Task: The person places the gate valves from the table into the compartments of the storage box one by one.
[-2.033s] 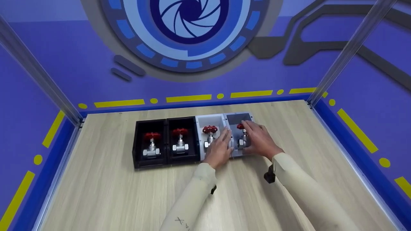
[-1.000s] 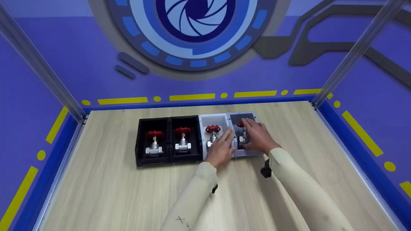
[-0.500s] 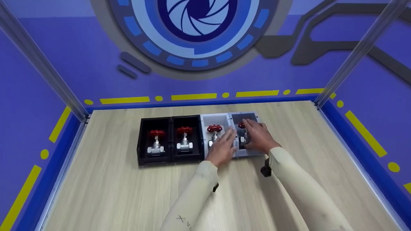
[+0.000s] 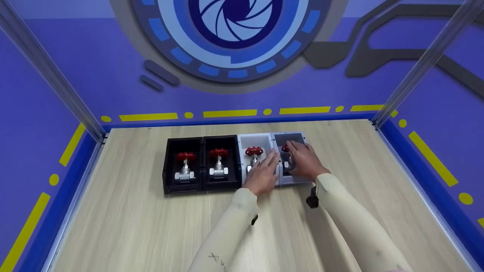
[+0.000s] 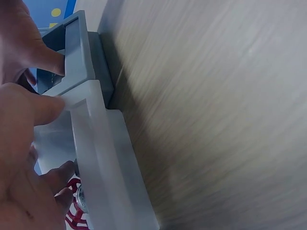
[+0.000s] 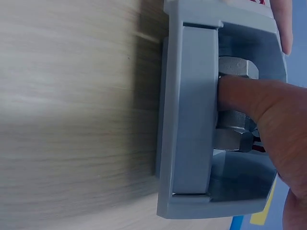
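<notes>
My right hand (image 4: 306,160) reaches into the grey bin (image 4: 287,139) at the row's right end and grips a silver valve (image 6: 237,67) with a red handwheel (image 4: 286,148). In the right wrist view the thumb lies across the metal body; the palm side hides the rest. My left hand (image 4: 262,175) rests over the white bin (image 4: 254,140), its fingers mostly extended and its thumb at the rim beside the grey bin. A valve (image 4: 254,151) with a red handwheel stands in this white bin, partly covered by the left hand.
Two black bins (image 4: 184,142) to the left each hold an upright valve (image 4: 218,162) with a red handwheel. The joined row sits on a pale wooden tabletop (image 4: 151,234). Purple panels (image 4: 75,68) and metal posts (image 4: 423,60) enclose the back and sides.
The head view shifts slightly, so the bins appear a little farther right. Both hands keep their places at the white and grey bins, and the valves stay in their bins.
</notes>
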{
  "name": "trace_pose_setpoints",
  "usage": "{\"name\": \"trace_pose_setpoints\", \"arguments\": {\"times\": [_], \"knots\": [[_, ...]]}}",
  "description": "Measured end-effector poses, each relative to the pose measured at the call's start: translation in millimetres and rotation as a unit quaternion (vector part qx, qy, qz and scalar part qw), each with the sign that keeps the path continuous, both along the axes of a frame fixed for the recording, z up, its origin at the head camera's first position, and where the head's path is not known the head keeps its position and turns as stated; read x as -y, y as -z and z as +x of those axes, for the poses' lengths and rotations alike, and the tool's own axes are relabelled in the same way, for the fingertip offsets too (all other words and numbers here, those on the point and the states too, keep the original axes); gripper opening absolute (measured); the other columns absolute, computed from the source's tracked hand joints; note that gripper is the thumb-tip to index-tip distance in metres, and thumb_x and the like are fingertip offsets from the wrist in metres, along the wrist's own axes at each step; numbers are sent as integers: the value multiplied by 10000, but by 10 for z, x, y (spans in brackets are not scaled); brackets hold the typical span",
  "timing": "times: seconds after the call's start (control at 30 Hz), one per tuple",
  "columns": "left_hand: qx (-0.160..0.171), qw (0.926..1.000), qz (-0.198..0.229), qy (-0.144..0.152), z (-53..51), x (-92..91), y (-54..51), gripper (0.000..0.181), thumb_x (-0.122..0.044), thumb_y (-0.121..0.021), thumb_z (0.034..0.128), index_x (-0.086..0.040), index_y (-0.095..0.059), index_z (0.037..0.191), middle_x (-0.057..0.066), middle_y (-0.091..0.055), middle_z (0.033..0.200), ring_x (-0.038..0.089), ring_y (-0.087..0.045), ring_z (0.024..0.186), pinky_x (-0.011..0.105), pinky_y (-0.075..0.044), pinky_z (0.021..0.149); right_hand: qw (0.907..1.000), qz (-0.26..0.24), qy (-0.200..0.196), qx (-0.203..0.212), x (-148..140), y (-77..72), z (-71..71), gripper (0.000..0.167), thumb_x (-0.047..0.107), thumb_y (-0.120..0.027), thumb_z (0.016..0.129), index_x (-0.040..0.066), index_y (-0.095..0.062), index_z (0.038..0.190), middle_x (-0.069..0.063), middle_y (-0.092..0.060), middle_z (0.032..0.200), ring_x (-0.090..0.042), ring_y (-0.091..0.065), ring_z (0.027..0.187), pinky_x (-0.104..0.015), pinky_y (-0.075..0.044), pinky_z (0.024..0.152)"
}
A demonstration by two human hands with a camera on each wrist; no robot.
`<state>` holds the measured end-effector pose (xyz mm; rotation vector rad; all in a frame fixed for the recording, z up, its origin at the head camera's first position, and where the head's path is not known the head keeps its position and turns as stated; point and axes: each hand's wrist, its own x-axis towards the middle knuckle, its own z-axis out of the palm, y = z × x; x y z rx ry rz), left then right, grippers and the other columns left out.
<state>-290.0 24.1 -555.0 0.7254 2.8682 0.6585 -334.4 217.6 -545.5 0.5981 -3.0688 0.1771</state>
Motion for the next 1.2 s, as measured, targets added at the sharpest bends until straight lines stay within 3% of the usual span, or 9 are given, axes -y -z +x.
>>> {"name": "trace_pose_setpoints", "arguments": {"times": [0.1, 0.47, 1.0, 1.2], "knots": [[5, 10000, -70, -72, -4, -9, -1, 688, -293, -500, 993, -186, -139, 1569, -43, -51, 1651, 171, -210, 1492, 457, -215, 1203, 9998, 72, -90, -136, -7, 8, -12, 1053, 211, -908, 629, -14, -334, 1482, -228, -429, 1474, -365, -411, 1369, -545, -235, 1173], [-18, 9997, -76, -226, -11, -40, 5, 696, -297, -509, 982, -218, -142, 1568, -59, -63, 1648, 168, -267, 1472, 458, -212, 1203, 9999, -107, -55, 67, 4, 37, -61, 1028, 153, -897, 641, -15, -332, 1484, -252, -420, 1471, -390, -412, 1367, -496, -211, 1194], [-82, 9995, -116, -266, -1, -44, 17, 704, -309, -504, 990, -253, -109, 1570, -80, -60, 1647, 133, -310, 1450, 465, -237, 1194, 9985, -266, -401, -257, 50, 102, -84, 998, 153, -914, 605, -68, -398, 1430, -275, -496, 1392, -406, -483, 1299, -559, -268, 1151], [-145, 9995, -58, -285, 9, -31, 41, 704, -309, -516, 983, -241, -130, 1568, -80, -73, 1646, 148, -348, 1433, 472, -242, 1189, 9988, -258, -370, -172, 78, 120, -74, 978, 134, -904, 623, -61, -396, 1435, -268, -489, 1405, -401, -475, 1311, -549, -257, 1158]]}}
